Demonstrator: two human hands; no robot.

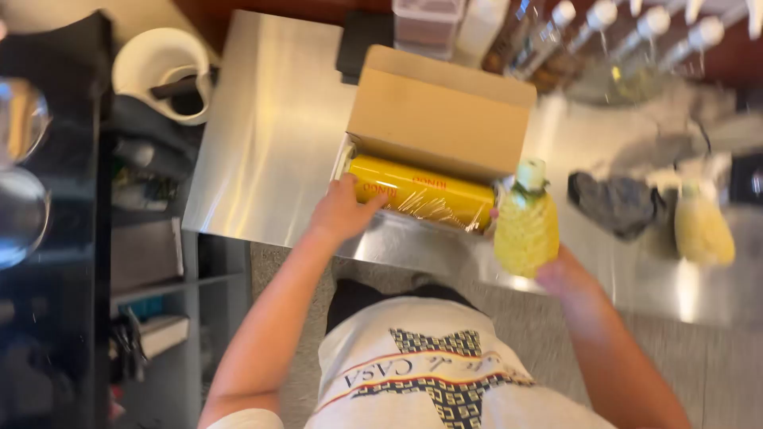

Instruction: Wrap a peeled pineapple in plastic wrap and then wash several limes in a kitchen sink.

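My left hand (340, 210) touches the glossy yellow roll of clear plastic film (421, 192) in its matt brown cardboard box (437, 119); my right hand (560, 274) grips a rough-textured peeled yellow pineapple (526, 226) over the brushed, shiny steel counter (270, 135).

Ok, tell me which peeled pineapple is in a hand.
The nearer pineapple, beside the wrap roll, held up by the right hand. The other pineapple lies alone on the counter, farther right.

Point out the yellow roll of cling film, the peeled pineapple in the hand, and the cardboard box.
yellow roll of cling film (421, 191), head view, middle of the roll.
peeled pineapple (526, 230), head view, yellow flesh.
cardboard box (437, 119), head view, open lid flap.
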